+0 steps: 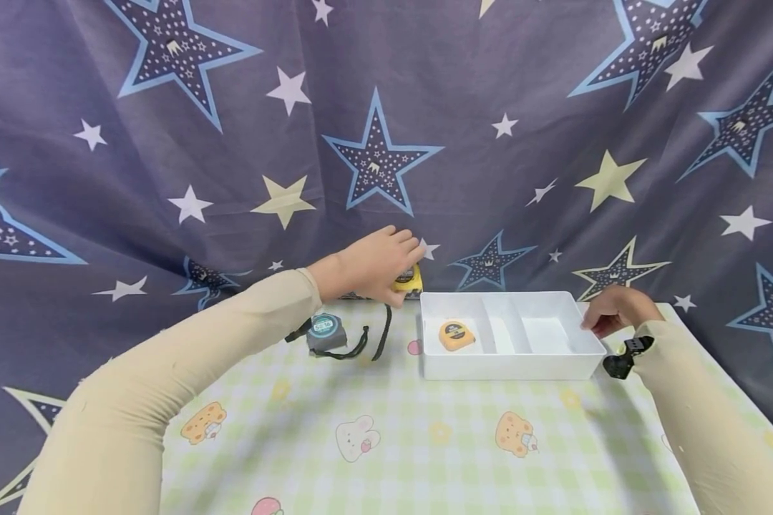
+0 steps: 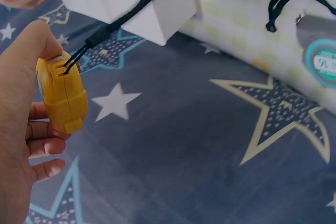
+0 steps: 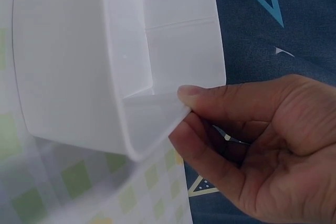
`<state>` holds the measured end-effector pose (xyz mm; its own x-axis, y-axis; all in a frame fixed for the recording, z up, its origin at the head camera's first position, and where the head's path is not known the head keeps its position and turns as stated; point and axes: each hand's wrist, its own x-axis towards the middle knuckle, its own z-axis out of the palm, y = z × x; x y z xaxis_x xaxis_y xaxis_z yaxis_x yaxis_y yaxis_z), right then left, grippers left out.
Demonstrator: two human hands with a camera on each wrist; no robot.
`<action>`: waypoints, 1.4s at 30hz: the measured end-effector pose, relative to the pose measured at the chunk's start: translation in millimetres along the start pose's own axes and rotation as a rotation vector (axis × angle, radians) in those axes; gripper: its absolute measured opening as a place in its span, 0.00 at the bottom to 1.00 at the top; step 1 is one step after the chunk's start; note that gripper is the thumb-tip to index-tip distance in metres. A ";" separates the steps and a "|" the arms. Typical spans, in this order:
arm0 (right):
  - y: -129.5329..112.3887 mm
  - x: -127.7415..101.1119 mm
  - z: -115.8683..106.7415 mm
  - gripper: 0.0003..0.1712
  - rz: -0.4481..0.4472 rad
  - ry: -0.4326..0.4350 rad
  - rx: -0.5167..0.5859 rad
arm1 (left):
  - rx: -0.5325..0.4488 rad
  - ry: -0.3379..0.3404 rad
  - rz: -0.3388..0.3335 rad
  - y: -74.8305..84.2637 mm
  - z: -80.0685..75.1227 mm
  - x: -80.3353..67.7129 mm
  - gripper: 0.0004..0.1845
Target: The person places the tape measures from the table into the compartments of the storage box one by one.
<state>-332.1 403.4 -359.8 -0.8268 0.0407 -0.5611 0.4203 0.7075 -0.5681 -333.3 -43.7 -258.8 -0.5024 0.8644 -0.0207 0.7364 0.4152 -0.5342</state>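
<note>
A white tray, split by two dividers into three compartments, stands on the checked cloth towards the far right. Its left compartment holds an orange tape measure, lying near the divider; the middle compartment is narrower than the two beside it. The right hand pinches the tray's right wall, thumb inside and forefinger outside. The left hand grasps a yellow tape measure between thumb and fingers, raised just left of the tray's far left corner, its black cord hanging free. Farther left, below the left forearm, a grey tape measure lies on the cloth with a looped black strap at its near side. Its round teal label carries pale figures ending in what looks like "16"; the orange tape measure bears dark print and the yellow one a dark label, both too small to read.
</note>
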 end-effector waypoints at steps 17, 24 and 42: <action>2.8 1.9 -0.9 0.14 -0.009 0.010 0.028 | -0.085 0.139 0.000 0.8 -36.0 28.7 0.34; 5.8 1.4 1.1 0.14 0.002 0.005 0.039 | -0.175 0.174 -0.020 6.3 -34.6 43.9 0.32; 4.4 5.3 1.2 0.12 0.000 0.029 0.016 | -0.401 0.288 -0.174 -0.1 -78.5 84.6 0.25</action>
<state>-334.2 405.9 -366.0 -0.8369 0.0613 -0.5438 0.4264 0.6960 -0.5777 -340.3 51.7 -194.1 -0.5293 0.7924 0.3033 0.7973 0.5868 -0.1417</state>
